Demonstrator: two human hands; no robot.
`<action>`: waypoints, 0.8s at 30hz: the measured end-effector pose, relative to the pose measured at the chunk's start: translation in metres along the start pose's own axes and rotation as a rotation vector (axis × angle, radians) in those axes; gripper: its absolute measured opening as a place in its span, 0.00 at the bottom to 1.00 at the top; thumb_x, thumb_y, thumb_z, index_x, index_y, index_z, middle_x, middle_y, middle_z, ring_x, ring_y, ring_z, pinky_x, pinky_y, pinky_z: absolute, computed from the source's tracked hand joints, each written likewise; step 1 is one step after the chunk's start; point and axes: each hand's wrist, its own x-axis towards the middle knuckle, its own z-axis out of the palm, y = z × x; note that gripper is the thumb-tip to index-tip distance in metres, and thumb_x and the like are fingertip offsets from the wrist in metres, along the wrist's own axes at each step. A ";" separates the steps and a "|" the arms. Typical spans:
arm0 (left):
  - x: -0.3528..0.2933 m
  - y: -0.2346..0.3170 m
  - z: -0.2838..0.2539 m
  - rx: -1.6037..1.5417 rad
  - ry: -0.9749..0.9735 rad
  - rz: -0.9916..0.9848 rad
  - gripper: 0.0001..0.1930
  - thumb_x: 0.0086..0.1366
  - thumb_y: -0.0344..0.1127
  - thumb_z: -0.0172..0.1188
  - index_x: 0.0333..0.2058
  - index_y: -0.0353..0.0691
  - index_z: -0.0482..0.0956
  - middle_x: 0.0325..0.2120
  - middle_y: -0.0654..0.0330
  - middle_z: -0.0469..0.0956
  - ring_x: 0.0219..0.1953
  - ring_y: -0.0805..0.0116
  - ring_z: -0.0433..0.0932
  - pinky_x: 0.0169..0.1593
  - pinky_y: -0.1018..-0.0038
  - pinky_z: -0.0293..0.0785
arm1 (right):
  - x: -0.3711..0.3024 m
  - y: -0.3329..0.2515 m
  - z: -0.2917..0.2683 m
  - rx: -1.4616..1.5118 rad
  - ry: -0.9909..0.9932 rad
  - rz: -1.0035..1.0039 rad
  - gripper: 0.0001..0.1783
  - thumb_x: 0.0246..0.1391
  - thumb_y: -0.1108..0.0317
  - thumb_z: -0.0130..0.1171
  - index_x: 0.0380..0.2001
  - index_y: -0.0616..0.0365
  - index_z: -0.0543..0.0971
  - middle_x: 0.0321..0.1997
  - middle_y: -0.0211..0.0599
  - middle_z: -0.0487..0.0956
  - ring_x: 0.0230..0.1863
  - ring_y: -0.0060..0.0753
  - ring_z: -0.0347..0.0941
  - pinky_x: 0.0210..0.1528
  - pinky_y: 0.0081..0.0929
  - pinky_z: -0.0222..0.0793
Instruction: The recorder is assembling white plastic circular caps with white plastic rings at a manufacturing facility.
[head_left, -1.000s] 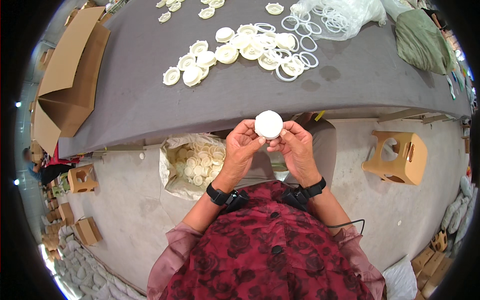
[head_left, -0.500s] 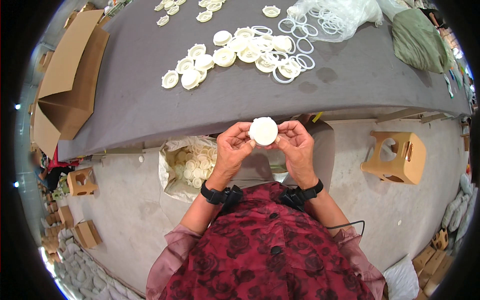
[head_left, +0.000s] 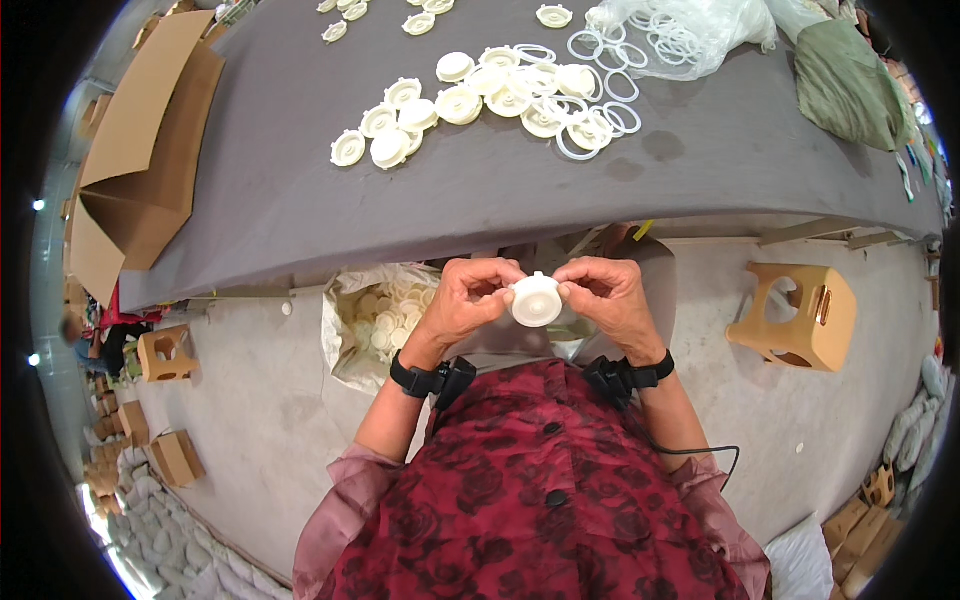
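Note:
Between my two hands, in front of the table edge, is a round white plastic cap (head_left: 537,300) with small lugs on its rim. My left hand (head_left: 468,300) pinches its left side and my right hand (head_left: 608,300) pinches its right side, thumbs and forefingers on the rim. A ringed, stepped face of the cap shows. Beyond, on the grey-covered table (head_left: 300,215), lies a loose cluster of similar cream caps (head_left: 459,104). Thin translucent rings (head_left: 578,140) lie among and beside them at the cluster's right.
A clear plastic bag of rings (head_left: 690,40) lies at the table's far right, near a green cloth bundle (head_left: 850,85). An open cardboard box (head_left: 150,130) stands at left. Below the table, a white sack (head_left: 345,355) holds many caps. A tan stool (head_left: 820,320) stands right.
Both hands have lowered slightly toward me with the cap. The cap has turned from its smooth face to its ringed face. The view has shifted a little.

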 end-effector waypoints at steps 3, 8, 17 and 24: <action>0.003 0.007 -0.002 0.041 -0.070 0.000 0.08 0.58 0.31 0.62 0.31 0.31 0.80 0.28 0.62 0.76 0.32 0.75 0.71 0.37 0.78 0.67 | 0.002 -0.008 0.002 -0.080 -0.057 0.017 0.05 0.56 0.74 0.63 0.34 0.64 0.83 0.30 0.26 0.80 0.32 0.13 0.73 0.35 0.16 0.70; 0.008 0.012 -0.006 0.191 -0.180 0.041 0.07 0.57 0.30 0.61 0.29 0.31 0.80 0.24 0.63 0.74 0.29 0.77 0.68 0.33 0.79 0.63 | 0.004 -0.009 0.010 -0.121 -0.147 0.021 0.06 0.57 0.72 0.63 0.32 0.65 0.82 0.28 0.24 0.79 0.30 0.12 0.73 0.31 0.15 0.70; 0.007 0.005 0.003 -0.288 -0.007 -0.117 0.18 0.60 0.29 0.65 0.49 0.33 0.77 0.44 0.60 0.81 0.47 0.74 0.78 0.55 0.74 0.71 | 0.005 0.013 0.014 0.428 0.108 0.104 0.10 0.66 0.69 0.55 0.38 0.67 0.79 0.38 0.39 0.81 0.38 0.28 0.81 0.40 0.31 0.86; 0.009 -0.001 0.028 -0.282 0.193 0.046 0.18 0.60 0.25 0.64 0.49 0.33 0.75 0.40 0.61 0.81 0.43 0.76 0.78 0.51 0.77 0.72 | 0.005 0.025 0.022 0.636 0.208 0.046 0.12 0.67 0.65 0.54 0.41 0.66 0.78 0.42 0.41 0.81 0.42 0.30 0.81 0.43 0.35 0.86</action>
